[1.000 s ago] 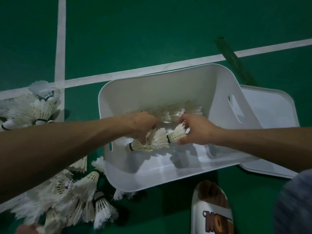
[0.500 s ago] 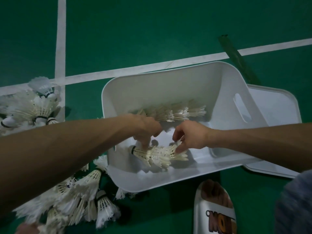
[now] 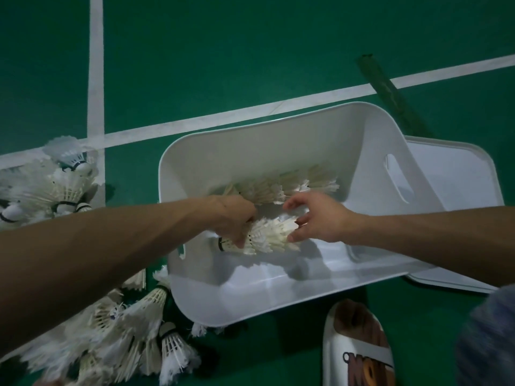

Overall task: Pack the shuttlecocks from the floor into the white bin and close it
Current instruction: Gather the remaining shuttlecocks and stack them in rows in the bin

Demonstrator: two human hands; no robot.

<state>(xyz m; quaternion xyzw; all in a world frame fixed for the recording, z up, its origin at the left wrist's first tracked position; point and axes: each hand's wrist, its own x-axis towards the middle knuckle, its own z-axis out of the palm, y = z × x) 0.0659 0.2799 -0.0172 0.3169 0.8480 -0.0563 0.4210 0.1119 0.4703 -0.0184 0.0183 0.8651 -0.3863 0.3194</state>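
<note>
Left hand (image 3: 234,218) is down inside the white bin (image 3: 278,140), fingers clamped on a stack of shuttlecocks (image 3: 264,236) lying on its side. Right hand (image 3: 315,218) sits at the stack's feathered end, fingers spread and loose, tips just touching the feathers, gripping nothing. A second row of shuttlecocks (image 3: 287,185) lies along the bin's far wall. Out on the green floor (image 3: 250,51), left of the bin, loose shuttlecocks (image 3: 117,330) are heaped. The lid (image 3: 457,174) lies flat at the right, and a sandal (image 3: 359,346) sits near.
</note>
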